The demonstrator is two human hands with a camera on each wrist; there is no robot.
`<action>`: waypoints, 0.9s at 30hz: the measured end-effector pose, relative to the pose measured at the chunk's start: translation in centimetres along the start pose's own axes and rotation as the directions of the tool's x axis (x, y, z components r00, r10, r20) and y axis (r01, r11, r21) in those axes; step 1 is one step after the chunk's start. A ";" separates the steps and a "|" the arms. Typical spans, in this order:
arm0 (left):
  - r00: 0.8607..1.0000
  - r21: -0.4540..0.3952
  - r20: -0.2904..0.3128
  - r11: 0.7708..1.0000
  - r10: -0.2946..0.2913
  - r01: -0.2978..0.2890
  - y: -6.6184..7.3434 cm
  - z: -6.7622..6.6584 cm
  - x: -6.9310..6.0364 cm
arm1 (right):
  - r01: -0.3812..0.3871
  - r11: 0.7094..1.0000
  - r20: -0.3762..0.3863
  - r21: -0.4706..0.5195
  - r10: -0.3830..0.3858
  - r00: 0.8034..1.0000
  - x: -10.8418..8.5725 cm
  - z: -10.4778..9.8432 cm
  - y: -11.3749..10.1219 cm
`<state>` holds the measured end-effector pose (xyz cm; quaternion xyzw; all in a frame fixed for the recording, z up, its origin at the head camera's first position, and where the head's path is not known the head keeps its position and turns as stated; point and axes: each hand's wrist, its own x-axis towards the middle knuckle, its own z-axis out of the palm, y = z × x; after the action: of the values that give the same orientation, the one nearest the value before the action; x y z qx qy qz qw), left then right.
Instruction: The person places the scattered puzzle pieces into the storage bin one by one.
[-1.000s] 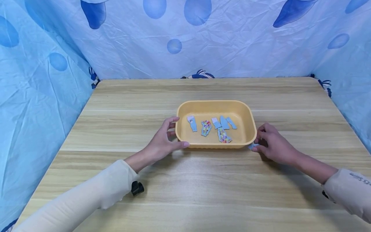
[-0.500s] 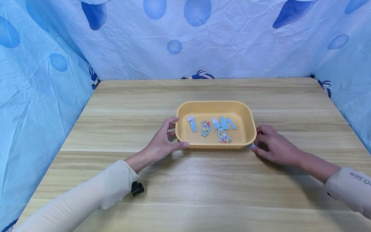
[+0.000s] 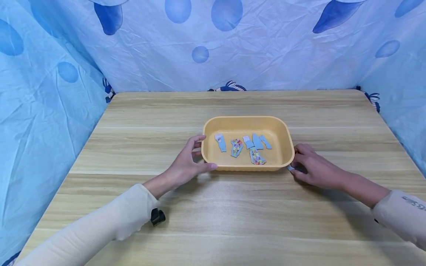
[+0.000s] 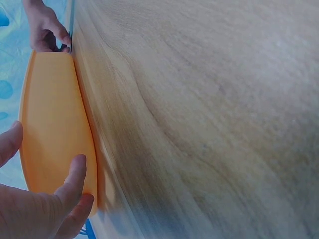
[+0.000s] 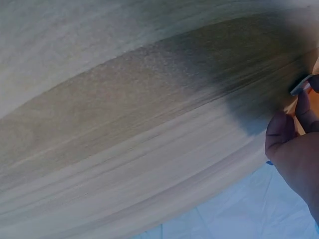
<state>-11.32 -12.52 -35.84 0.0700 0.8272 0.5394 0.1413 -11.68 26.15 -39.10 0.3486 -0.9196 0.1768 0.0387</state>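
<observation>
A shallow yellow-orange plastic tray [image 3: 246,168] stands on the wooden table. Several light blue puzzle pieces lie flat inside it, two with a multicoloured patch, one of them this piece [image 3: 236,147]. My left hand [image 3: 186,160] holds the tray's left end, its thumb on the near rim and its fingers along the side. Beside the tray's right near corner, my right hand [image 3: 316,168] pinches another puzzle piece [image 3: 290,168] between thumb and fingers. Most of that piece is hidden by the hand; the right wrist view shows its thin edge [image 5: 300,85].
The wooden table [image 3: 213,221] extends around the tray. A blue patterned cloth [image 3: 233,48] hangs behind and at both sides. A small black clip-like object [image 3: 158,216] sits by the left sleeve cuff.
My right thumb and fingers have closed in on the puzzle piece beside the tray, so less of it shows. The left hand and tray have stayed put.
</observation>
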 end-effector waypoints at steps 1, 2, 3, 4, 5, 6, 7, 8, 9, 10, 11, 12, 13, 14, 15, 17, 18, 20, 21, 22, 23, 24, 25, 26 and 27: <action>1.000 -0.002 -0.001 1.000 0.001 -0.001 0.0 0.0 0.0 | -0.005 1.000 0.007 0.007 0.005 1.000 0.0 -0.1 0.0; 1.000 -0.003 -0.002 1.000 0.002 -0.002 0.0 -0.1 0.0 | -0.012 1.000 0.015 0.014 0.012 1.000 0.1 -0.1 0.0; 1.000 -0.004 -0.003 1.000 0.003 -0.003 0.0 -0.1 0.0 | -0.017 1.000 0.020 0.019 0.017 1.000 0.1 -0.1 0.0; 1.000 -0.007 -0.003 1.000 0.006 -0.006 0.0 -0.1 0.1 | -0.023 1.000 0.023 0.022 0.022 0.999 0.1 -0.1 0.1; 1.000 -0.007 -0.004 1.000 0.007 -0.007 -0.1 -0.1 0.1 | -0.027 0.999 0.025 0.026 0.026 0.999 0.2 -0.1 0.1; 1.000 -0.007 -0.003 1.000 0.007 -0.007 -0.1 -0.1 0.1 | -0.026 0.999 0.024 0.027 0.026 0.999 0.2 -0.1 0.1; 1.000 -0.007 -0.002 1.000 0.007 -0.007 -0.1 0.0 0.1 | -0.025 0.999 0.022 0.029 0.024 0.999 0.2 -0.1 0.2; 1.000 -0.006 -0.001 1.000 0.008 -0.008 -0.1 0.0 0.1 | -0.020 0.999 0.018 0.030 0.020 1.000 0.2 0.0 0.2; 1.000 -0.008 0.002 1.000 0.010 -0.010 0.0 0.0 0.0 | -0.017 0.999 0.016 0.030 0.017 1.000 0.2 0.0 0.2; 1.000 -0.008 0.005 1.000 0.012 -0.012 0.0 0.0 0.0 | -0.020 0.999 0.022 0.033 0.019 1.000 0.1 0.0 0.2; 1.000 -0.007 0.005 1.000 0.012 -0.012 0.0 0.0 0.0 | -0.021 0.999 0.026 0.036 0.020 0.999 0.1 0.0 0.3; 1.000 -0.008 0.004 1.000 0.010 -0.010 0.0 0.0 0.0 | -0.020 0.999 0.028 0.037 0.019 0.999 0.1 0.0 0.3; 1.000 -0.009 0.004 1.000 0.009 -0.009 0.0 0.0 0.0 | -0.025 0.999 0.034 0.039 0.024 0.999 0.1 0.0 0.3; 1.000 -0.009 0.003 1.000 0.007 -0.007 0.0 0.0 0.0 | -0.030 0.999 0.041 0.040 0.029 0.999 0.1 -0.1 0.2; 1.000 -0.009 0.003 1.000 0.006 -0.006 0.0 0.0 0.0 | -0.038 0.999 0.047 0.037 0.036 0.998 0.1 -0.1 0.3; 1.000 -0.007 -0.001 1.000 -0.001 0.001 0.0 0.0 0.0 | -0.058 0.998 0.055 0.036 0.056 0.997 0.0 -0.3 0.3; 1.000 -0.006 -0.003 1.000 -0.004 0.004 0.1 0.0 0.0 | -0.067 0.997 0.056 0.034 0.066 0.996 0.0 -0.4 0.4; 1.000 -0.005 -0.003 1.000 -0.002 0.002 0.1 0.0 0.0 | -0.083 0.996 0.048 0.033 0.081 0.996 -0.1 -0.6 0.6; 1.000 -0.006 -0.001 1.000 0.003 -0.003 0.1 0.0 -0.1 | -0.088 0.996 0.039 0.034 0.087 0.995 -0.1 -0.8 0.8; 1.000 -0.006 0.000 1.000 0.008 -0.008 0.1 0.0 0.0 | -0.092 0.995 0.027 0.038 0.091 0.995 -0.1 -0.9 0.9; 1.000 -0.007 0.002 1.000 0.013 -0.013 0.1 0.0 0.0 | -0.087 0.995 0.008 0.040 0.086 0.996 -0.1 -1.1 1.0; 1.000 -0.006 0.003 1.000 0.013 -0.013 0.1 0.0 0.0 | -0.081 0.996 -0.011 0.042 0.082 0.997 -0.1 -1.2 1.2; 1.000 -0.007 0.004 1.000 0.014 -0.014 0.1 0.1 0.0 | -0.075 0.996 -0.031 0.044 0.077 0.997 -0.1 -1.4 1.3; 1.000 -0.008 0.004 1.000 0.015 -0.015 0.1 0.1 0.0 | -0.069 0.997 -0.049 0.042 0.071 0.996 -0.1 -1.6 1.5; 1.000 -0.008 0.005 1.000 0.016 -0.016 0.1 0.1 0.0 | -0.066 0.997 -0.062 0.043 0.068 0.996 -0.1 -1.8 1.6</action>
<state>-11.26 -12.43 -35.79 0.0773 0.8239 0.5438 0.1395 -12.74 27.98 -37.98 0.3126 -0.9253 0.2078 0.0546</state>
